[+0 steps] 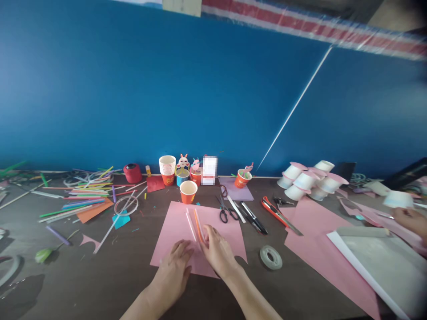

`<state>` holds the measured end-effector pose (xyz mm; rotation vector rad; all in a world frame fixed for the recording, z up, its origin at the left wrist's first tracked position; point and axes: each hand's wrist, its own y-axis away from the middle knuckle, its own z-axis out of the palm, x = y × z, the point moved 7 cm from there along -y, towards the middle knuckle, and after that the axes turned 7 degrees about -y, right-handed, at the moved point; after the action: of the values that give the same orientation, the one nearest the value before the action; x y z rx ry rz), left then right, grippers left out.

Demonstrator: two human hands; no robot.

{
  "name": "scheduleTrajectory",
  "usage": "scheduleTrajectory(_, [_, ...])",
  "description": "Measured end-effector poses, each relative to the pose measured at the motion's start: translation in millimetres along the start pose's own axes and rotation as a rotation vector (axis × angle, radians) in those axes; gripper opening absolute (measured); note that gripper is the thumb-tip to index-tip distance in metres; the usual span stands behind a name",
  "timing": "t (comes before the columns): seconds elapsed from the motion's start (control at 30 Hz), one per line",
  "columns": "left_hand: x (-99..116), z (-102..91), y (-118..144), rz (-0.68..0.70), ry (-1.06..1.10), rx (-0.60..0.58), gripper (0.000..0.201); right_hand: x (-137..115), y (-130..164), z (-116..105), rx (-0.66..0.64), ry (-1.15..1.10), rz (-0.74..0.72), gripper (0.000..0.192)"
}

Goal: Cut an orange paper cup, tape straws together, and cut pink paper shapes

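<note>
A pink paper sheet (170,231) lies on the dark table in front of me, with a curved cut at its lower right. Two straws lie side by side on it, an orange straw (197,222) and a pale pink straw (191,226). My right hand (218,253) is closed around the lower part of the orange straw; the lower ends of both straws are hidden by the fingers. My left hand (175,264) rests on the sheet's lower left, fingers stretched out and a little blurred, holding nothing. Just beyond the sheet stands an orange paper cup (188,193).
Scissors (224,213), pens (253,218) and a red cutter knife (275,212) lie to the right, near a tape roll (271,258). Loose straws (83,195) spread left. Stacked cups (167,165) stand behind. Another person's hand (410,221) is at far right.
</note>
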<state>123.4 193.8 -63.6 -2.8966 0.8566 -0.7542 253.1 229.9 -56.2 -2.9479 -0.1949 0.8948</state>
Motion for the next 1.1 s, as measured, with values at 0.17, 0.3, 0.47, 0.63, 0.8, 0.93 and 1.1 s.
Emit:
scheduleTrajectory(0.17, [7.1,1.0,2.0,0.004,-0.004,-0.059,0.047,3.9,1.4,2.6,-0.018,0.090,0.072,0.028])
scheduleTrajectory(0.3, [5.6,2.8,1.6,-0.021,-0.018,-0.088,0.046,3.9,2.1,4.2,-0.028,0.129,0.097,0.023])
scheduleTrajectory(0.47, [3.2,4.7,0.8,-0.013,-0.016,-0.080,0.046,6.6,0.9,3.7,-0.045,0.171,0.141,0.014])
scheduleTrajectory(0.63, [5.1,1.2,-0.1,-0.009,-0.031,-0.078,0.046,9.4,0.4,-0.3,-0.035,0.209,0.154,0.008])
scheduleTrajectory(0.8, [6.9,-0.9,0.2,0.001,-0.036,-0.083,0.045,11.8,1.1,-1.9,-0.008,0.192,0.159,0.006])
scheduleTrajectory(0.93, [6.7,-2.0,1.7,0.008,-0.051,-0.083,0.043,11.8,1.5,-4.2,0.014,0.114,0.125,0.004])
scheduleTrajectory(1.1, [5.9,-3.8,4.4,0.020,-0.039,-0.068,0.041,12.4,1.3,-3.6,0.018,-0.039,0.052,0.007])
